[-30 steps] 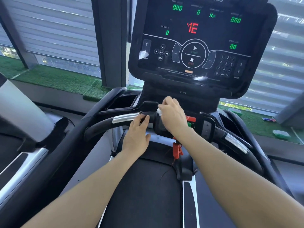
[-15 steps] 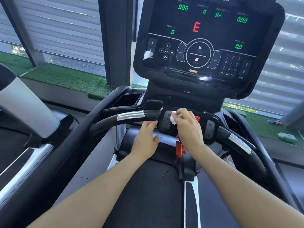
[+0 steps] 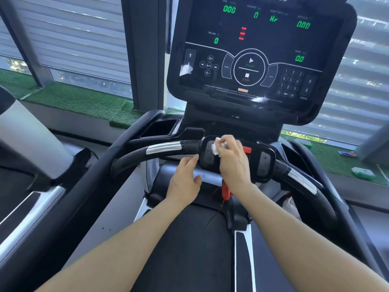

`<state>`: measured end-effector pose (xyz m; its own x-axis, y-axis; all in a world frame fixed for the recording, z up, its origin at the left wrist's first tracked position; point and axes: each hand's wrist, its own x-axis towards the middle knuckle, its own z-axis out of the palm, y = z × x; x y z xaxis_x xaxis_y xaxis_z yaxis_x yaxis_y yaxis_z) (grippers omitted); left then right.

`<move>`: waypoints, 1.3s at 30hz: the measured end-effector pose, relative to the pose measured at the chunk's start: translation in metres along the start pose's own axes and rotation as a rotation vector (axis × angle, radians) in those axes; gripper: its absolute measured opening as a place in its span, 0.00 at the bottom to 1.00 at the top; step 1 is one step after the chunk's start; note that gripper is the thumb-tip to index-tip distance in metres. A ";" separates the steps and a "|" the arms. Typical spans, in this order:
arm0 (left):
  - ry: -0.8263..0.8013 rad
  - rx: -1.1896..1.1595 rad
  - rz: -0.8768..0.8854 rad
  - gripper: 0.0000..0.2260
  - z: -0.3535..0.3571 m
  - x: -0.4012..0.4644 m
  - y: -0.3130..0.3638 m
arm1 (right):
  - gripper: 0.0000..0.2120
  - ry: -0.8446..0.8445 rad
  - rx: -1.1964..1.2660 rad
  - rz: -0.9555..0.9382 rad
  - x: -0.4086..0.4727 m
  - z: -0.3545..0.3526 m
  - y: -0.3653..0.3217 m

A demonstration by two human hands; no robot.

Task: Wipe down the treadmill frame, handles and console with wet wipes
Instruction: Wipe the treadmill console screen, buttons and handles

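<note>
A black treadmill stands in front of me, its lit console [image 3: 261, 57] up at the top. Below it a black handlebar [image 3: 164, 148] with silver grips runs across, with a control pad [image 3: 265, 161] at its middle. My right hand [image 3: 232, 163] grips a small crumpled white wet wipe [image 3: 215, 148] and presses it on the left part of that pad. My left hand [image 3: 186, 182] hovers just below the bar with relaxed fingers, its fingertips near the pad's left edge, holding nothing.
A red safety clip [image 3: 225, 189] hangs under the pad. Another treadmill's grey upright [image 3: 31, 140] stands at the left. Green turf ledges [image 3: 73, 102] and louvred windows lie beyond. A green-white packet [image 3: 363, 172] lies on the turf at the right.
My right hand has slid the wipe from the top left of the pad down onto its face. My left hand has come off the handlebar and dropped slightly. The view has shifted.
</note>
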<state>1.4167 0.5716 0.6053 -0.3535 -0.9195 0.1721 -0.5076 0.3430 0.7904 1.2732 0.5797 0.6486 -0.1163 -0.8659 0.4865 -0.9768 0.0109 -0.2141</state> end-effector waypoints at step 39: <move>-0.084 0.001 -0.020 0.28 -0.005 0.004 -0.004 | 0.15 0.065 -0.091 -0.247 -0.048 0.004 0.010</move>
<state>1.4217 0.5659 0.6055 -0.4075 -0.9070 0.1063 -0.5160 0.3248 0.7926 1.2701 0.6194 0.6197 0.1194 -0.8138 0.5687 -0.9888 -0.1494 -0.0061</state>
